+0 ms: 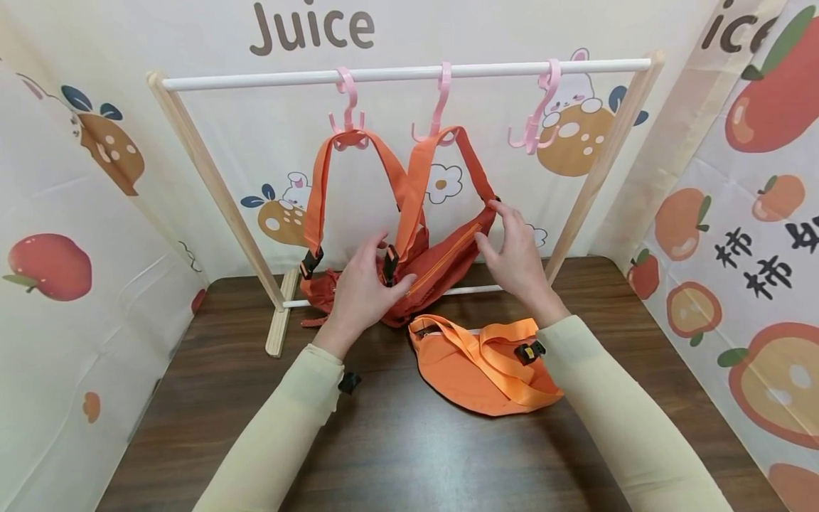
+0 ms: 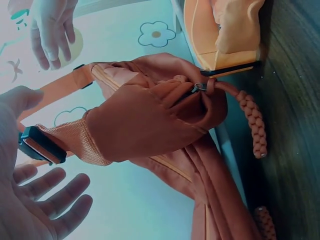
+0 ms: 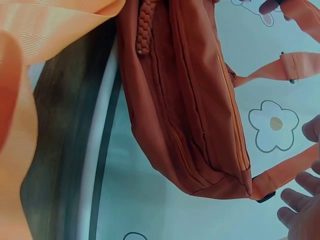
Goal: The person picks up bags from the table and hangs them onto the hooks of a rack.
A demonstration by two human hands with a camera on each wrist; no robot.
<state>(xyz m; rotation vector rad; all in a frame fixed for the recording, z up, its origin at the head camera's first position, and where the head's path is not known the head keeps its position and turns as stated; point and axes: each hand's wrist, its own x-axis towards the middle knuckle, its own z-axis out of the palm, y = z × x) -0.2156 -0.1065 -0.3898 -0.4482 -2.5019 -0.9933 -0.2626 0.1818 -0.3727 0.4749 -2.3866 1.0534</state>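
A rust-red waist bag [image 1: 441,274] hangs by its orange strap [image 1: 419,178] from the middle pink hook [image 1: 440,107]. My left hand [image 1: 365,288] is at its left end, near the black buckle [image 2: 42,145], with thumb and fingers spread. My right hand [image 1: 515,249] is beside the bag's right end, fingers loosely extended near the strap [image 3: 287,175]. Another rust-red bag [image 1: 316,288] hangs from the left pink hook [image 1: 348,99], partly hidden behind my left hand. A brighter orange waist bag [image 1: 473,373] lies on the table in front, its strap folded over it.
The rack has a white top bar [image 1: 397,73] and wooden legs [image 1: 217,188]. A third pink hook [image 1: 537,110] hangs at right with nothing on it. The dark wooden table [image 1: 409,462] is bordered by fruit-printed cloth [image 1: 83,355].
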